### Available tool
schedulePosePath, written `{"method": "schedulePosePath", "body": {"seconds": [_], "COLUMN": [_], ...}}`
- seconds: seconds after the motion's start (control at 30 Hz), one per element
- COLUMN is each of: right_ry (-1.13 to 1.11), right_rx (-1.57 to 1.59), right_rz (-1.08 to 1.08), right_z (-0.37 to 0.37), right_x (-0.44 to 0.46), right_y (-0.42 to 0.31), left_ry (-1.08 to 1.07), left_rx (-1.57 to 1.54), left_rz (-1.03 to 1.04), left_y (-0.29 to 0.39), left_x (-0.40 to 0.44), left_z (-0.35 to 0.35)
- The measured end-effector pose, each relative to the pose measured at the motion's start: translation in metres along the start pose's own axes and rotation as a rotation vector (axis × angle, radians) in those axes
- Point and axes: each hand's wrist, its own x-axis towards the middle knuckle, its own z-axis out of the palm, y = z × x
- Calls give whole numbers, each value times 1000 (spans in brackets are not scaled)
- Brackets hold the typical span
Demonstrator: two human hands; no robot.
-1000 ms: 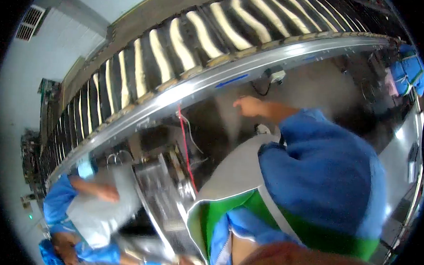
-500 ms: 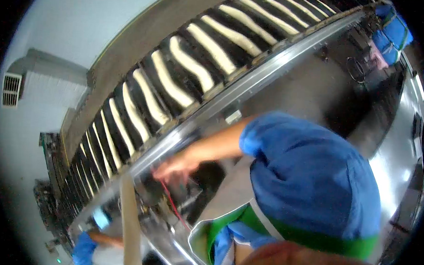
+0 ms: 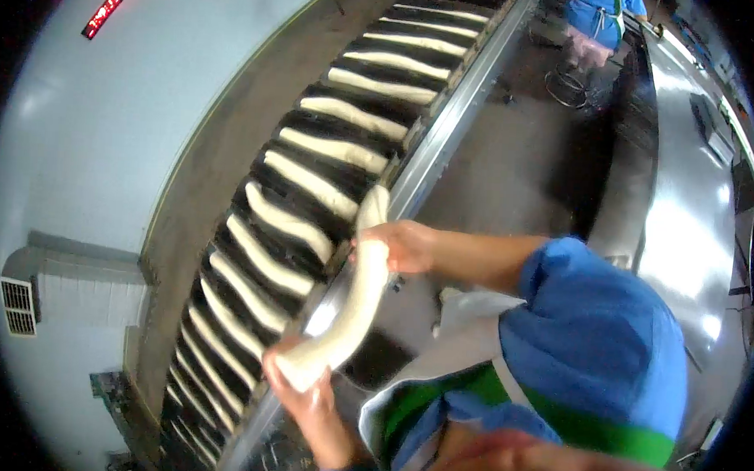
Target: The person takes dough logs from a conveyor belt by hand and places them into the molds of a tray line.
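A long, pale, slightly curved dough strip [image 3: 353,306] hangs between my two hands, over the near edge of the conveyor. My right hand [image 3: 406,245] wraps round its upper part, and a short end sticks out past the fingers. At the lower end, my left hand [image 3: 303,388] cups the dough with fingers and thumb on either side. Beside it, several similar dough strips [image 3: 289,223] lie crosswise in dark slots of the conveyor [image 3: 318,201]. One end of the held strip overlaps the conveyor's edge in the view.
A metal rail [image 3: 449,125] runs along the conveyor's near side. Beyond my shoulder stands a shiny steel table [image 3: 689,224]. Another person in blue [image 3: 593,18] stands at the far end. A red digital display [image 3: 102,15] hangs on the wall.
My right hand was reaching out without the dough and now grips it. The strip, earlier upright at the lower left, is now across both hands. My view has turned.
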Motion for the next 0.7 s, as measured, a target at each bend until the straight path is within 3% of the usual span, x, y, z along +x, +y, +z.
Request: {"method": "schedulePosePath", "body": {"seconds": [0.03,0.13,0.2,0.3,0.33,0.4,0.47,0.53,0.6,0.63,0.67,0.7], "right_ry": [134,128,57,41,60,90,111,207,325,324,324,320], "right_rx": [6,45,42,-126,-143,-186,-281,-377,-604,-661,-719,-808], "right_rz": [-58,-258,-292,-577,-610,-679,-688,-788,-793,-789,-783,-739], "right_z": [1,8,-7,-15,-25,-47,-60,-64,-61,-68,-76,-74], "right_x": [-11,-46,-54,-68,-69,-70,-78,-81,-85,-82,-81,-80], "right_y": [-7,-45,-69,-112,-132,-189,-269,-346,-428,-477,-527,-571], "left_ry": [-18,-126,-229,-392,-434,-512,-606,-710,-830,-928,-964,-973], "left_rx": [3,-22,40,190,118,107,-93,73,206,444,357,417], "left_rz": [-64,-163,-82,127,106,202,206,359,295,342,209,207], "left_y": [-5,-14,-34,-64,-69,-89,-106,-134,-153,-137,-144,-150], "left_x": [8,38,59,103,116,145,173,206,234,248,260,270], "left_z": [13,59,84,139,163,214,280,341,391,411,428,435]}}
